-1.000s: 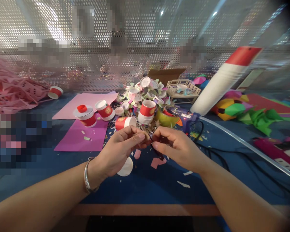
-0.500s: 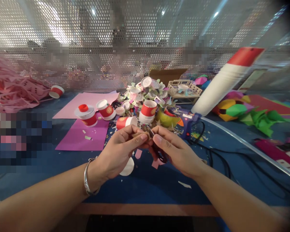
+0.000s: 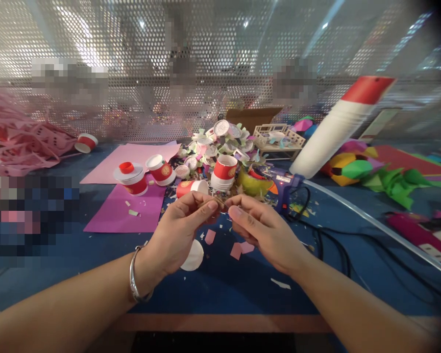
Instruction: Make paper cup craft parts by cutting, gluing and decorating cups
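My left hand [image 3: 178, 230], with a metal bangle on its wrist, pinches a small thin brownish piece [image 3: 213, 200] between thumb and forefinger. My right hand [image 3: 262, 230] meets it from the right, and its fingertips close on the other end of the same piece. Both hands hover above the blue table top [image 3: 220, 284]. Below them lie a white paper disc [image 3: 193, 256] and pink paper scraps [image 3: 238, 250]. What the piece is stays too small to tell.
Red paper cups [image 3: 225, 169] and a pile of cut cup pieces [image 3: 220, 139] sit behind the hands. A blue glue gun [image 3: 283, 184], black cables [image 3: 334, 240] and a leaning stack of white cups [image 3: 334, 130] are to the right. Purple paper [image 3: 121, 213] lies to the left.
Both hands have lifted a little and drawn closer at the fingertips. The dark scissors seen under my right hand earlier no longer show.
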The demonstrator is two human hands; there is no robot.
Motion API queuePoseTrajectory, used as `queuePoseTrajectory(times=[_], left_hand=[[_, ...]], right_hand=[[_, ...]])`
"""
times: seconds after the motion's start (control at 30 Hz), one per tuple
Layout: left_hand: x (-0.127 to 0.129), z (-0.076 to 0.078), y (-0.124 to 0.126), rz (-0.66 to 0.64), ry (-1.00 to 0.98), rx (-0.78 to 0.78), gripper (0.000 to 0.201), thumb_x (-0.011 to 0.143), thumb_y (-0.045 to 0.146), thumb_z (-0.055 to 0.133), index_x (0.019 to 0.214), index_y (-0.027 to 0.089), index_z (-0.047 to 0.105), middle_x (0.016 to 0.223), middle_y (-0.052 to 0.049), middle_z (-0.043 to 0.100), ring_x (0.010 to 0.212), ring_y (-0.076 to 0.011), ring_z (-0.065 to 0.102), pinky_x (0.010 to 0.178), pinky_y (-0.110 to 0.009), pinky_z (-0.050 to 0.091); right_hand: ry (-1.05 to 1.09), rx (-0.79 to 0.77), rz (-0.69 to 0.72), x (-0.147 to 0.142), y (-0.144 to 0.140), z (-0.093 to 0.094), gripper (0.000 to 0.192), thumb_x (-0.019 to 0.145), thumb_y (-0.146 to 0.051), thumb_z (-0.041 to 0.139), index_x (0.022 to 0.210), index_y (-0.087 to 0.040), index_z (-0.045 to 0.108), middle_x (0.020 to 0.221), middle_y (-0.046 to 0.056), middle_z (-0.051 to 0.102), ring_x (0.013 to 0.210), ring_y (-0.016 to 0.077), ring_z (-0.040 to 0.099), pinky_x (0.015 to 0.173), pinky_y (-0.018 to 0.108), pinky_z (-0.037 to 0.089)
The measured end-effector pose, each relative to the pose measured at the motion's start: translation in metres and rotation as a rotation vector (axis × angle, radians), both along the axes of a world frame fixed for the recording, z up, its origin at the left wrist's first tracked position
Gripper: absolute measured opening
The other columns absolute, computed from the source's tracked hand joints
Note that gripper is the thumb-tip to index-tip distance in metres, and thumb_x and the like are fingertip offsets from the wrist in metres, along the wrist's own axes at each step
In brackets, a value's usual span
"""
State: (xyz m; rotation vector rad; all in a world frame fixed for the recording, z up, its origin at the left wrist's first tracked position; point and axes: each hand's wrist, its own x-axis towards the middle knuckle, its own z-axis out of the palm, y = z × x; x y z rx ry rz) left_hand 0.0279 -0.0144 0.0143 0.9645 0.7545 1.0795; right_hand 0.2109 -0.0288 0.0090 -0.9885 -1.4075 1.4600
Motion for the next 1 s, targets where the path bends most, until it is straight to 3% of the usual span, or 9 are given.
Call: queuePoseTrajectory(times=[0.13,0.4,0.73,1.0], left_hand=[[0.0009,-0.003,-0.0005,-0.016,-0.024,-0.014,0.019,0.084,0.028,0.079,0.081,0.014,0.065,0.086,-0.002,0.067,0.082,-0.0134,0.061,0.078,-0.027,0.049],[0.002,-0.0041,-0.0022,-0.079,-0.038,-0.011,0.019,0.086,0.027,0.076,0.082,0.016,0.062,0.077,-0.001,0.064,0.074,-0.0135,0.059,0.069,-0.027,0.048],[0.0015,-0.0048,-0.0017,-0.076,-0.026,-0.011,0.018,0.086,0.027,0.076,0.083,0.016,0.062,0.08,-0.001,0.063,0.077,-0.013,0.058,0.076,-0.027,0.047],[0.0003,-0.0047,-0.0017,-0.135,0.011,-0.024,0.019,0.09,0.031,0.072,0.087,0.015,0.063,0.077,-0.002,0.061,0.069,-0.0126,0.055,0.062,-0.026,0.043]], right_hand=[[-0.029,0.0,0.016,0.001,-0.0001,0.0008,0.027,0.095,-0.046,0.065,0.096,-0.019,0.063,0.061,-0.008,0.039,0.049,0.0062,0.026,0.042,0.022,0.016],[-0.051,0.001,0.015,0.0017,-0.0011,0.0026,0.03,0.093,-0.048,0.066,0.092,-0.019,0.061,0.061,-0.008,0.042,0.048,0.0058,0.03,0.04,0.018,0.025],[-0.182,0.09,0.024,0.004,-0.001,0.0068,0.033,0.096,-0.05,0.062,0.088,-0.018,0.061,0.066,-0.006,0.047,0.053,0.0072,0.036,0.044,0.021,0.028],[-0.257,0.135,0.028,0.0043,-0.001,0.0091,0.034,0.096,-0.05,0.06,0.087,-0.018,0.063,0.067,-0.004,0.049,0.056,0.0087,0.041,0.047,0.022,0.031]])
